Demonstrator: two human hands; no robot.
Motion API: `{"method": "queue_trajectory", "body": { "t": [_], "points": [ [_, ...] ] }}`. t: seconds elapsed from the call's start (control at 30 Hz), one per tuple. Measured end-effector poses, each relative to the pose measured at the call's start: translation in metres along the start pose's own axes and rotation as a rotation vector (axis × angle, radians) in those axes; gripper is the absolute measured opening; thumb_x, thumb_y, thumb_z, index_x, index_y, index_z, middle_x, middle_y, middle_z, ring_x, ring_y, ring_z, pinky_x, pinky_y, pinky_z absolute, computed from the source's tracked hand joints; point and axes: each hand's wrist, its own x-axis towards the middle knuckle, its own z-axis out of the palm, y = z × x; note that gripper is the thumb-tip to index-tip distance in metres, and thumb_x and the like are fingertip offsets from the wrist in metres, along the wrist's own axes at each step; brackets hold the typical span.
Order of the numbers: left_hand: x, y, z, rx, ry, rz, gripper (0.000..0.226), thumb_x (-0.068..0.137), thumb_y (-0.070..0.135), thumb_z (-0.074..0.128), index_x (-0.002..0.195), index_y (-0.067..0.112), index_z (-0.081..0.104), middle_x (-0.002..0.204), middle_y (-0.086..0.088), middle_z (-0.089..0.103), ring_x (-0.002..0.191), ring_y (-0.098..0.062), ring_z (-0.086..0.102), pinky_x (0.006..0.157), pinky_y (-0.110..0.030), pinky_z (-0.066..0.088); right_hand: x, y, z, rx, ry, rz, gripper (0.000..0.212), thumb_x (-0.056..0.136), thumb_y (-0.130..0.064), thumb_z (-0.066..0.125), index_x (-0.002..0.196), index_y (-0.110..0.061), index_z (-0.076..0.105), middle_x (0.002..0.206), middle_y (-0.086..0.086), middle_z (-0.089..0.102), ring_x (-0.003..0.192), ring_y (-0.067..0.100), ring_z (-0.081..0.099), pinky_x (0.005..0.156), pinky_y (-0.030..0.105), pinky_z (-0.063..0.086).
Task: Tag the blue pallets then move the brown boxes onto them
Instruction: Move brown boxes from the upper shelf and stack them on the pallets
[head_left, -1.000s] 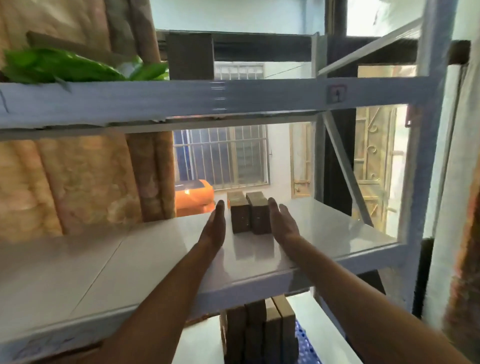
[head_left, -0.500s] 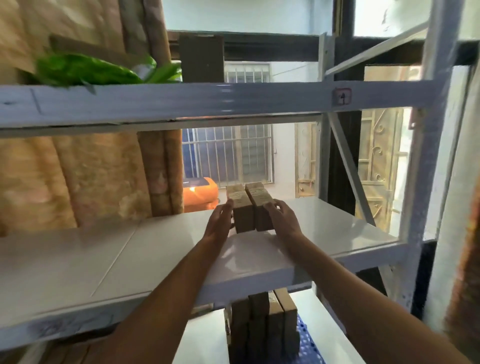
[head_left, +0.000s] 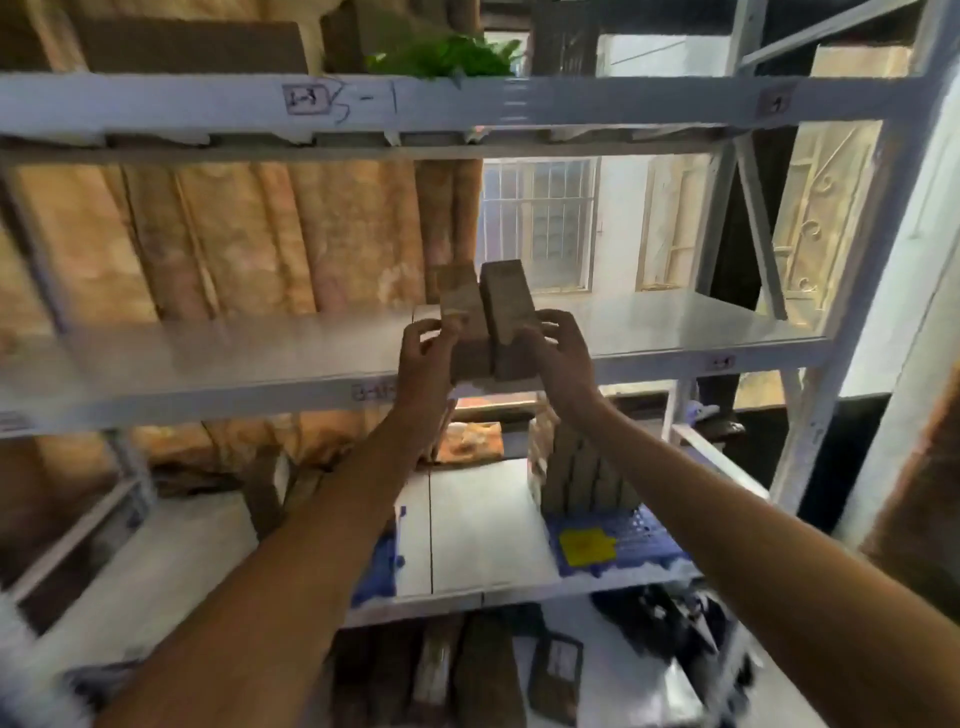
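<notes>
Two brown boxes (head_left: 485, 317) stand side by side at the front edge of the middle shelf (head_left: 649, 325). My left hand (head_left: 426, 356) grips the left box and my right hand (head_left: 558, 351) grips the right one, pressing them together. On the shelf below, a blue pallet (head_left: 618, 543) bears a yellow tag (head_left: 584, 545) and a stack of several brown boxes (head_left: 576, 467). A second blue pallet (head_left: 382, 561) shows beside my left forearm, mostly hidden by it.
The grey metal rack has an upper beam (head_left: 467, 101) close above the hands and an upright post (head_left: 857, 312) at the right. Tan wrapped rolls (head_left: 234, 239) fill the left of the middle shelf. Dark packages (head_left: 467, 670) lie on the bottom level.
My hands closed on the two brown boxes and drew them toward the shelf's front edge. The camera tilted down, bringing the lower shelf and blue pallets into view.
</notes>
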Motion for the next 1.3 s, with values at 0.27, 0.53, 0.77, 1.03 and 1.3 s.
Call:
{"method": "queue_trajectory", "body": {
  "t": [0.27, 0.53, 0.77, 1.03, 1.3],
  "points": [
    [-0.125, -0.038, -0.171, 0.03, 0.078, -0.066, 0.018, 0.092, 0.037, 0.071, 0.109, 0.042, 0.068, 0.12, 0.004, 0.073, 0.113, -0.02, 0.069, 0.089, -0.042, 0.056, -0.147, 0.033, 0.111, -0.06, -0.215, 0.02, 0.038, 0.094, -0.04, 0.073, 0.123, -0.026, 0.051, 0.115, -0.008, 0.062, 0.101, 0.002, 0.063, 0.081, 0.023, 0.057],
    [-0.124, -0.086, -0.275, 0.251, 0.323, -0.27, 0.03, 0.091, 0.049, 0.07, 0.109, 0.026, 0.063, 0.118, -0.004, 0.068, 0.107, -0.021, 0.064, 0.095, -0.044, 0.054, -0.191, 0.087, 0.212, 0.026, -0.333, 0.317, 0.051, 0.094, -0.043, 0.072, 0.132, -0.021, 0.047, 0.118, -0.002, 0.064, 0.108, 0.016, 0.067, 0.087, 0.031, 0.061],
    [-0.057, -0.13, -0.308, 0.448, 0.315, -0.325, 0.036, 0.097, 0.058, 0.055, 0.114, 0.027, 0.06, 0.105, 0.006, 0.065, 0.09, -0.007, 0.058, 0.066, -0.022, 0.04, -0.152, 0.155, 0.273, 0.028, -0.301, 0.469, 0.052, 0.092, -0.041, 0.075, 0.131, -0.023, 0.045, 0.118, 0.0, 0.065, 0.105, 0.017, 0.067, 0.09, 0.036, 0.06],
    [0.085, -0.205, -0.336, 0.553, 0.292, -0.423, 0.053, 0.097, 0.061, 0.052, 0.128, 0.019, 0.062, 0.125, -0.002, 0.065, 0.121, -0.027, 0.06, 0.092, -0.033, 0.05, -0.044, 0.248, 0.334, 0.024, -0.279, 0.563, 0.047, 0.093, -0.037, 0.075, 0.127, -0.025, 0.046, 0.115, -0.001, 0.066, 0.098, 0.013, 0.067, 0.078, 0.033, 0.059],
    [0.148, -0.23, -0.341, 0.798, 0.186, -0.526, 0.061, 0.105, 0.055, 0.036, 0.153, 0.018, 0.041, 0.154, -0.009, 0.047, 0.134, -0.033, 0.051, 0.101, -0.04, 0.043, 0.013, 0.299, 0.368, -0.118, -0.227, 0.573, 0.034, 0.082, -0.044, 0.076, 0.102, -0.031, 0.052, 0.116, 0.008, 0.064, 0.095, 0.019, 0.068, 0.071, 0.038, 0.061]
  ]
}}
